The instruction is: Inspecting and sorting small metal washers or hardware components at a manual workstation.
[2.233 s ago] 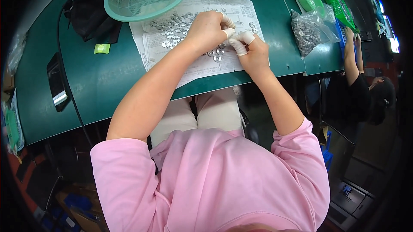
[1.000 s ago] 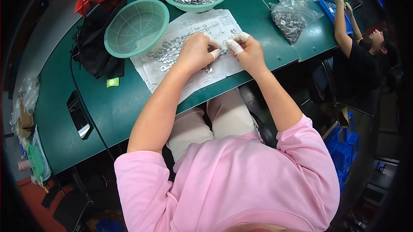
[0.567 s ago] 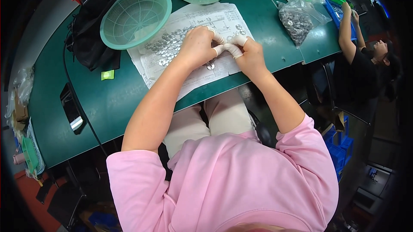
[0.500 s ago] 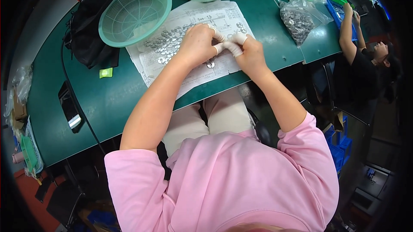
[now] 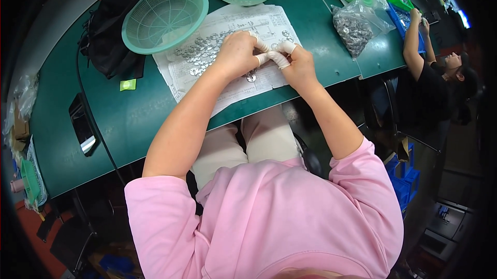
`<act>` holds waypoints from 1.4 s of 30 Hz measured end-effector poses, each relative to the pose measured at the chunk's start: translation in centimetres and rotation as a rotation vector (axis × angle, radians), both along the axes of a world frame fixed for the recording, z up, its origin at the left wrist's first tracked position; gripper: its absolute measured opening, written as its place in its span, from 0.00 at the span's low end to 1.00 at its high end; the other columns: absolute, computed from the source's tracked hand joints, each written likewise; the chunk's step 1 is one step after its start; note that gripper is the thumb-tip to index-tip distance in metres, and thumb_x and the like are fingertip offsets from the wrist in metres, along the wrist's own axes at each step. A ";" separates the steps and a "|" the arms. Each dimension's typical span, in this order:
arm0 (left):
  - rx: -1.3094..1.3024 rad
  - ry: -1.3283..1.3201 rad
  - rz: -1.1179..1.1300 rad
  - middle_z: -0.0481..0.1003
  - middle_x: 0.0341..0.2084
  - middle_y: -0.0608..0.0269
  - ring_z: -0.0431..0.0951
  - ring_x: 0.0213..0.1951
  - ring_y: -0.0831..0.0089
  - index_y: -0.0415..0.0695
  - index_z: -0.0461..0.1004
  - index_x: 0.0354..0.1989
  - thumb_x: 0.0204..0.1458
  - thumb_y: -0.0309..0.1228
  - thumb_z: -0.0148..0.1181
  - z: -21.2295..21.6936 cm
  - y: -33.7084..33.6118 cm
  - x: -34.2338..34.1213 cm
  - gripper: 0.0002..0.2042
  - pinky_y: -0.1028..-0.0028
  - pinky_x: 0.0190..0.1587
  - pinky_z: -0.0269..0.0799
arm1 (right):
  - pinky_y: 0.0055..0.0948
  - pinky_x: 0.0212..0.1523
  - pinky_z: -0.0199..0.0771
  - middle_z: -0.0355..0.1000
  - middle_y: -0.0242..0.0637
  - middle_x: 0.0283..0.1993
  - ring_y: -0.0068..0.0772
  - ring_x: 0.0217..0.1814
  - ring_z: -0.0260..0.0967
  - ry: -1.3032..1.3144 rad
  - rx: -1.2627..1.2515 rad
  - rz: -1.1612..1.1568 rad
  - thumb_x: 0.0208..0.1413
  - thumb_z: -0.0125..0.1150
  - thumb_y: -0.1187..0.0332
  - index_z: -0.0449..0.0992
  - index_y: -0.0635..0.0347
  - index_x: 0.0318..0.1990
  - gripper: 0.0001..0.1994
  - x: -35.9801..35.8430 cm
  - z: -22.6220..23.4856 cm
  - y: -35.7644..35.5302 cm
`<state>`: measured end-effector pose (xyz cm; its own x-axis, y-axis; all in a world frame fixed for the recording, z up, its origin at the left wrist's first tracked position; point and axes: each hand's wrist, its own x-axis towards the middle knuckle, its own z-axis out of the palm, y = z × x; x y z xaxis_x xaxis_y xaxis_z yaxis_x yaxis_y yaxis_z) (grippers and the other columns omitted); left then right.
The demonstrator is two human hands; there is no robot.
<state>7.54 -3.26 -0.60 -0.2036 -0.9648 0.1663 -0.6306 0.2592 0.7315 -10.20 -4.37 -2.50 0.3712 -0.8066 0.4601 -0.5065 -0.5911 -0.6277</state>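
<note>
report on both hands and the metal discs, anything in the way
Left hand and right hand meet over paper, any held part hidden. Metal discs loose on paper, most left of both hands. Mesh basket apart from hands, not blocking.

The discs (image 5: 199, 53) are silver, the paper (image 5: 233, 96) white with dark printed lines — the table (image 5: 134, 123) deep green, the mesh basket (image 5: 165, 17) pale mint, finger covers (image 5: 280, 60) white, shirt (image 5: 279, 211) plain pink.

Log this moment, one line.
left hand, right hand: close together over paper sheet | any held item: unclear | metal discs: on sheet
</note>
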 end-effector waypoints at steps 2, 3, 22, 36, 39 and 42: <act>-0.048 -0.053 -0.008 0.75 0.24 0.57 0.73 0.31 0.62 0.47 0.81 0.30 0.37 0.33 0.67 -0.1 0.0 -0.3 0.09 0.66 0.37 0.69 | 0.28 0.26 0.69 0.71 0.39 0.23 0.32 0.23 0.69 -0.075 0.050 0.006 0.47 0.66 0.68 0.75 0.61 0.30 0.07 -0.3 -0.1 0.1; -0.070 -0.079 -0.013 0.75 0.24 0.57 0.73 0.31 0.62 0.47 0.81 0.29 0.37 0.33 0.67 -0.1 0.0 -0.3 0.09 0.66 0.37 0.69 | 0.28 0.26 0.69 0.71 0.39 0.23 0.32 0.23 0.69 -0.075 0.044 0.009 0.47 0.66 0.68 0.75 0.61 0.30 0.07 -0.4 -0.2 0.0; -0.037 -0.037 -0.026 0.76 0.22 0.54 0.75 0.28 0.61 0.47 0.82 0.29 0.38 0.32 0.65 -0.2 -0.2 0.2 0.08 0.65 0.36 0.69 | 0.23 0.25 0.68 0.70 0.35 0.22 0.24 0.23 0.67 0.038 -0.095 -0.018 0.49 0.65 0.71 0.74 0.62 0.29 0.06 0.5 0.0 -0.6; -0.089 -0.033 0.000 0.75 0.20 0.55 0.74 0.24 0.63 0.45 0.81 0.29 0.37 0.31 0.66 -0.5 -0.1 0.0 0.09 0.67 0.31 0.70 | 0.33 0.27 0.69 0.69 0.41 0.23 0.41 0.24 0.68 -0.025 -0.011 -0.026 0.47 0.65 0.69 0.73 0.60 0.28 0.07 0.6 -0.2 -0.7; -0.073 -0.023 -0.003 0.75 0.20 0.54 0.74 0.25 0.61 0.45 0.81 0.28 0.36 0.31 0.66 -0.3 -0.3 -0.2 0.09 0.66 0.32 0.70 | 0.31 0.27 0.69 0.70 0.41 0.24 0.38 0.24 0.69 -0.049 0.012 -0.030 0.47 0.65 0.70 0.73 0.61 0.28 0.06 0.3 -0.3 -0.8; -0.099 -0.028 -0.012 0.76 0.20 0.56 0.75 0.24 0.64 0.44 0.81 0.29 0.38 0.30 0.65 -0.3 0.1 -0.1 0.08 0.68 0.31 0.70 | 0.26 0.27 0.70 0.72 0.38 0.24 0.29 0.25 0.70 -0.188 0.069 -0.012 0.49 0.63 0.72 0.74 0.63 0.30 0.05 0.1 -0.5 -0.7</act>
<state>7.39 -3.21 -0.95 -0.2210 -0.9415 0.2545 -0.6466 0.3368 0.6844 -10.10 -5.03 -2.97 0.2739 -0.8426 0.4638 -0.3836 -0.5379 -0.7506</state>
